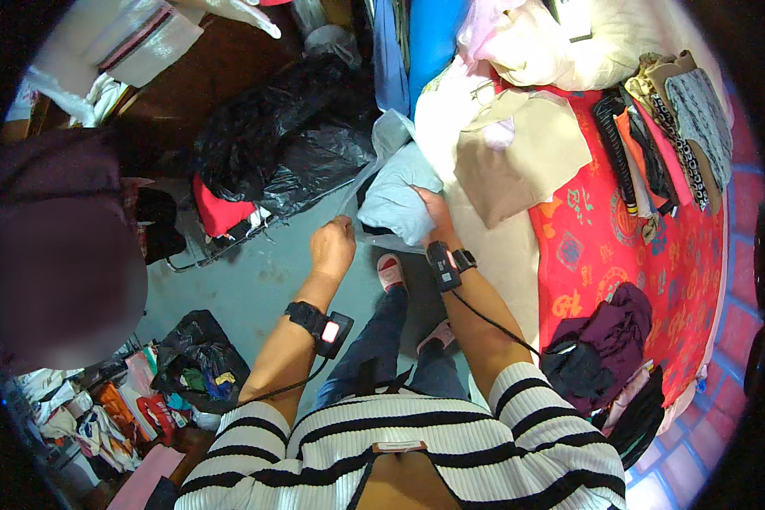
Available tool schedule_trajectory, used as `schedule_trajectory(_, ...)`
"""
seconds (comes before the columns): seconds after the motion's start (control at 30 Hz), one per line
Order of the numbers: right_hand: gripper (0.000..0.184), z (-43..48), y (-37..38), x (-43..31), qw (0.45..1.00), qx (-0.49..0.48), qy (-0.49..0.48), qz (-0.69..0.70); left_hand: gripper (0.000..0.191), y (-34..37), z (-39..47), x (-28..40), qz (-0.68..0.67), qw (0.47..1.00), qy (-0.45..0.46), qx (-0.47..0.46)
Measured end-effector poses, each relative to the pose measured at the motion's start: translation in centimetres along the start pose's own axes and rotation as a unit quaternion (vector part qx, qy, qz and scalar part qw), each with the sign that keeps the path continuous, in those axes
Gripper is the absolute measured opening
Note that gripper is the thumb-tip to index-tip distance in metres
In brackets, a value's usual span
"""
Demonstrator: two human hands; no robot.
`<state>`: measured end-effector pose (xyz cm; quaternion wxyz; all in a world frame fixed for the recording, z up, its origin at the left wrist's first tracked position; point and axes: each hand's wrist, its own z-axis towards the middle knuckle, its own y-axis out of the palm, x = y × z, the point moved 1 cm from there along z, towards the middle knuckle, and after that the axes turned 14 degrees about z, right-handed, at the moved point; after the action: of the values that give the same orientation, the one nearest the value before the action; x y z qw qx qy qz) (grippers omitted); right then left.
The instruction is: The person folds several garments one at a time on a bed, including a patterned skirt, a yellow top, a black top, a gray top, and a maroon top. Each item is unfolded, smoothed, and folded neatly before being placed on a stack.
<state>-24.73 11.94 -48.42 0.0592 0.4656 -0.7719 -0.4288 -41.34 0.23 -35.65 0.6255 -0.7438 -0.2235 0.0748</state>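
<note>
A clear plastic bag [392, 127] hangs in front of me, its mouth spread towards my body. My left hand [333, 245] is closed, pinching the left edge of the bag's mouth. In the mouth lies a folded light-blue cloth [398, 194], perhaps a garment. My right hand [435, 213] grips the cloth's right side, with some fingers hidden behind it. A dark fabric edge [376, 230] shows just below the blue cloth. Each wrist wears a strapped device with a cable.
A red patterned bedspread [574, 255] lies at right, bearing a row of folded clothes [666, 137] and a purple garment [618, 347]. Beige fabric [516, 153] sits nearer. Black plastic bags [287, 140] stand at far left; a person [57, 255] is at the left edge.
</note>
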Motion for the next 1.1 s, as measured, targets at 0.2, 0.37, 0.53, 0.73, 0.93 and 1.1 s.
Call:
schedule_trajectory(0.2, 0.021, 2.5, -1.8, 5.8, 0.972, 0.138, -0.020, -0.187, 0.029, 2.1, -0.5, -0.6, -0.111, 0.991, 0.012, 0.068)
schedule_trajectory(0.37, 0.028, 2.8, -3.9, 7.2, 0.913, 0.134, 0.107, -0.371, 0.040, 1.7, -0.5, -0.5, -0.157, 0.987, -0.018, -0.005)
schedule_trajectory(0.53, 0.022, 0.0, -1.9, 4.6, 0.852, 0.117, -0.092, -0.503, 0.053, 1.3, -0.6, -0.1, -0.157, 0.988, -0.011, -0.002)
schedule_trajectory(0.73, 0.024, -9.0, -0.5, -2.5, 0.997, -0.035, 0.048, -0.051, 0.056, 3.0, -0.2, -1.3, -0.218, 0.973, -0.068, -0.035)
schedule_trajectory(0.93, 0.015, -19.2, -6.2, -9.2, 0.997, -0.005, -0.053, 0.060, 0.047, 2.6, -0.2, -1.7, -0.382, 0.904, -0.172, -0.083)
schedule_trajectory(1.1, 0.014, -29.2, -12.9, -13.6, 0.954, 0.177, -0.237, -0.049, 0.044, 0.8, -1.2, 2.4, -0.363, 0.921, -0.143, 0.009)
